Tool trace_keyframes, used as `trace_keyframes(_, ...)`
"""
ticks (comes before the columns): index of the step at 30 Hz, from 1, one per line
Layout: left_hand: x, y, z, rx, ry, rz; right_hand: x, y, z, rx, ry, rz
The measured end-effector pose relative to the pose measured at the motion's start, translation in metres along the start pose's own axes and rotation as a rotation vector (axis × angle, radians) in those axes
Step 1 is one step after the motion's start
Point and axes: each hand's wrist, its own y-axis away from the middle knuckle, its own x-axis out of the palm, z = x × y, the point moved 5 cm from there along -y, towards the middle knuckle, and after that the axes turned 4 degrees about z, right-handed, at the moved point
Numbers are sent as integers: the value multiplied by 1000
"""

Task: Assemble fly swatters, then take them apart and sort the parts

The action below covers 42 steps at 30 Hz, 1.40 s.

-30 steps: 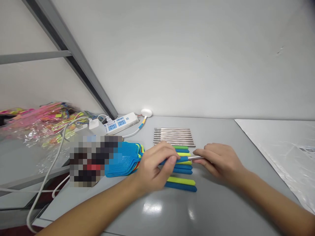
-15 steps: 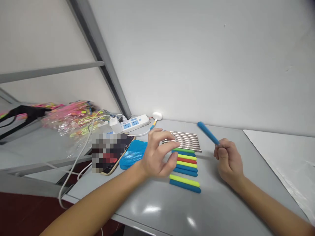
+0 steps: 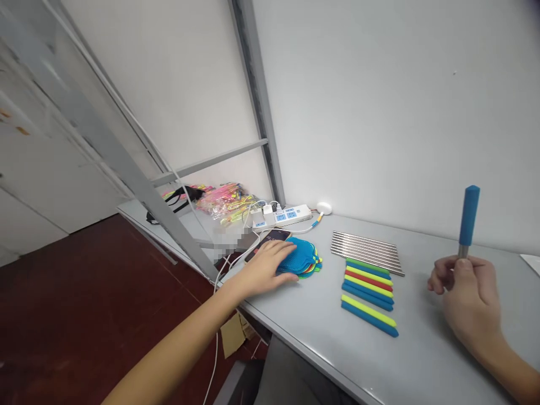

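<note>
My right hand [image 3: 466, 295] is closed round a metal rod capped with a blue sleeve [image 3: 468, 216], held upright above the grey table [image 3: 320, 332]. My left hand [image 3: 270, 264] lies flat, fingers stretched, on a stack of coloured mesh pieces [image 3: 304, 260], the top one blue. Between the hands lies a row of coloured sleeves [image 3: 368, 287] in green, blue, yellow and red. Behind them several bare metal rods [image 3: 366, 250] lie side by side.
A phone [image 3: 270, 239] lies by the mesh stack. A white power strip [image 3: 287, 215] with cables sits at the wall. A bag of bright plastic parts [image 3: 221, 202] rests on a lower shelf. Grey metal frame bars [image 3: 257, 101] rise at left.
The view has swung left. My right hand lifted the blue-sleeved rod upright. My left hand left the sleeves and moved left onto the mesh stack.
</note>
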Motion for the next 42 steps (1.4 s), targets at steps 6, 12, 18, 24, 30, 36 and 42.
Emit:
trace_keyframes(6,13,15,4,-14,-60,-78,-12,-3,-16,203,-144,-116)
trace_keyframes(12,0,11,10,24,117,-279,-3,4,-5,144,-67,-51)
trace_keyframes(18,-11,-1,10,-6,307,-444,2,5,-2,169,-63,-27)
trace_keyframes(24,-32,-19,16,-192,573,-886,0,4,-5,184,-78,-54)
trace_keyframes(30,-9,-90,-29,-198,984,-879,3,4,-5,264,-163,-41)
trace_keyframes(36,69,-134,-111,-111,1346,-320,-3,-5,-16,385,-313,-50)
trace_keyframes(42,78,-121,-93,-282,1446,-269,16,2,-11,577,-405,203)
